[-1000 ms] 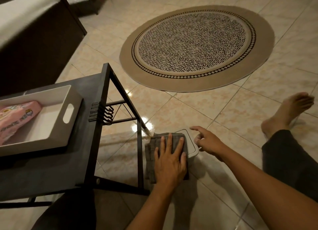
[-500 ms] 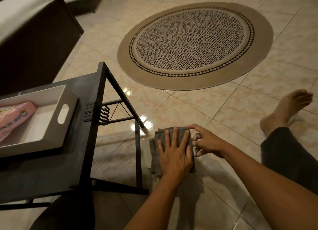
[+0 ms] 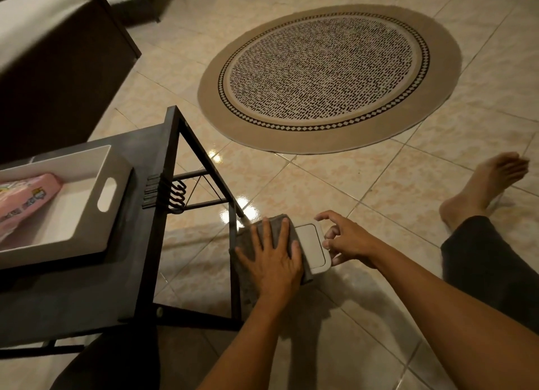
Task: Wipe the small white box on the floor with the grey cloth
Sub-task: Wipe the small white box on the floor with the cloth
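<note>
The small white box (image 3: 313,245) stands on the tiled floor just right of the black side table's leg. A grey cloth (image 3: 246,243) is draped over its left half and hangs down its near side. My left hand (image 3: 271,257) lies flat on the cloth with fingers spread, pressing it onto the box top. My right hand (image 3: 345,239) grips the box's right edge, thumb at the far corner and fingers curled on the near right side. The right half of the lid is uncovered.
A black side table (image 3: 140,243) stands close on the left, with a white tray (image 3: 87,214) holding a pink packet (image 3: 23,200). A round patterned rug (image 3: 329,77) lies beyond. My bare foot (image 3: 481,188) rests on the floor at right. A dark sofa (image 3: 49,68) is far left.
My left hand slid the cloth leftward across the box top, uncovering the right half of the lid. My right hand stayed at the box's right edge.
</note>
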